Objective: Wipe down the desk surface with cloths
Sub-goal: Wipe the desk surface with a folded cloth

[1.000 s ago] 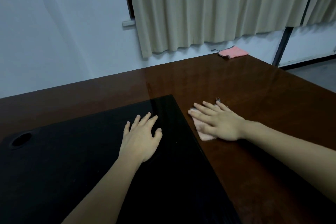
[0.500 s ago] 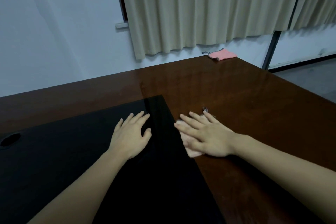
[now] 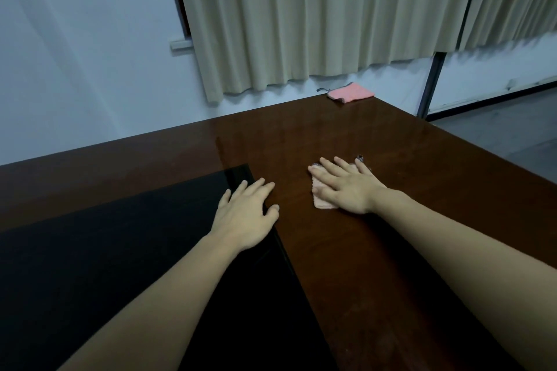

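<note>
The right hand (image 3: 346,187) lies flat with fingers spread on a folded pink cloth (image 3: 321,200), pressing it onto the brown wooden desk (image 3: 391,250), likely so the palm's weight drives the wipe. The left hand (image 3: 245,215), fingers straight and holding nothing, rests at the black desk mat's (image 3: 105,250) edge, probably bracing. A second pink cloth (image 3: 351,93) lies unused at the far corner.

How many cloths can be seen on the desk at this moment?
2. One pale pink cloth lies flat under the right hand near the desk's middle. A brighter pink cloth lies at the far corner, below the curtain. No others show.
</note>
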Demonstrator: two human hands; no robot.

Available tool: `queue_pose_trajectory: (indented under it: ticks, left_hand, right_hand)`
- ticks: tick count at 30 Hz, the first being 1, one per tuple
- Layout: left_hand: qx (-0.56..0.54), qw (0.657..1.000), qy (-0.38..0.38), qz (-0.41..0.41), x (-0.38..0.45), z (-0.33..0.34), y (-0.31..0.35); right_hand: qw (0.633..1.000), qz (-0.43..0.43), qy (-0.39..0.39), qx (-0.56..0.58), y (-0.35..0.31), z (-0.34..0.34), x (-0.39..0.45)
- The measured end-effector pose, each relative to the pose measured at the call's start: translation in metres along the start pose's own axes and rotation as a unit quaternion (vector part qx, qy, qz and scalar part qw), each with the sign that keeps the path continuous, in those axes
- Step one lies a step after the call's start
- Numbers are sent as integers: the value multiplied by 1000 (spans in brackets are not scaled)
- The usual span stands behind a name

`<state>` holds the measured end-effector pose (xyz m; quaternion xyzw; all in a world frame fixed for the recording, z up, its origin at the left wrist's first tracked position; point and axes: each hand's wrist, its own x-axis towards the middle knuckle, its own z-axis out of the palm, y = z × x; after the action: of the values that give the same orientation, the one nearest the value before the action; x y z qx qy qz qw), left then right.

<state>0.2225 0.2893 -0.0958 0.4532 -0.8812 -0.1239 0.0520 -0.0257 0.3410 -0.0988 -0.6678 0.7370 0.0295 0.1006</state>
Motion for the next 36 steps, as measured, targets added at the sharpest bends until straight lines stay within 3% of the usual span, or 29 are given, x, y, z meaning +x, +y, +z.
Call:
queue_pose_trajectory:
  ticks: [4, 9, 12, 21, 25, 33, 36]
  left_hand:
    - [10, 1000, -1, 1, 23, 4, 4]
    - [11, 1000, 2, 28, 45, 8, 10]
    - [4, 999, -1, 40, 52, 14, 18]
    - [0, 999, 6, 42, 53, 21, 19]
    - [-6, 999, 3, 41, 53, 20, 19]
    - [3, 999, 2, 41, 53, 21, 18]
    - [5, 999, 5, 40, 53, 21, 19]
  right_hand:
    - [1000, -1, -4, -3, -5, 0, -3]
    - [994, -108, -15, -26, -13, 13, -67]
    - [992, -125, -13, -20, 1, 18, -85]
    - [999, 39, -2, -13, 56, -14, 36]
    - [998, 66, 1, -4, 52, -15, 63]
    - [994, -102, -15, -40, 12, 7, -54]
    - [993, -112, -21, -28, 19, 14, -88]
